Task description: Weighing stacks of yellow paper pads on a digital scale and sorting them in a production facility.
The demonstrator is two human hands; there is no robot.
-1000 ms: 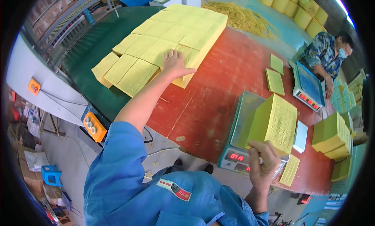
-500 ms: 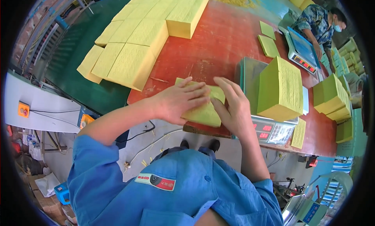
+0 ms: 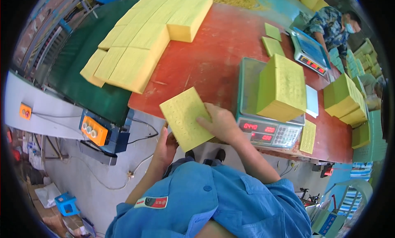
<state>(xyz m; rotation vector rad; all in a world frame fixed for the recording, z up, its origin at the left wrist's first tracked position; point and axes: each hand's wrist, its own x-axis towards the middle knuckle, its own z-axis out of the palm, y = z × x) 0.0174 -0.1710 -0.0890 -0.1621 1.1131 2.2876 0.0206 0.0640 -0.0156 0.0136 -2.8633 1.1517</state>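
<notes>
A thin stack of yellow paper (image 3: 185,118) is held tilted above the front edge of the red table. My right hand (image 3: 222,122) grips its right side, thumb on the top face. At its lower left edge my left hand (image 3: 165,146) supports it, with most fingers hidden behind the paper. Rows of small pressed marks cover the sheet's face. Right of my right hand stands a digital scale (image 3: 267,133) with lit red figures. A tall block of yellow paper (image 3: 284,88) rests on its pan.
Large yellow paper blocks (image 3: 140,36) stand in rows at the far left, beside a green belt (image 3: 68,73). An orange button box (image 3: 94,129) sits at its end. Across the red table (image 3: 222,40), a person (image 3: 329,28) works by a second scale (image 3: 310,53). More paper blocks (image 3: 345,96) stand at right.
Both hands lay over the thin paper stack at the table's edge. The stack is now lifted and turned, nearer my body, with my left hand moved down to its lower edge.
</notes>
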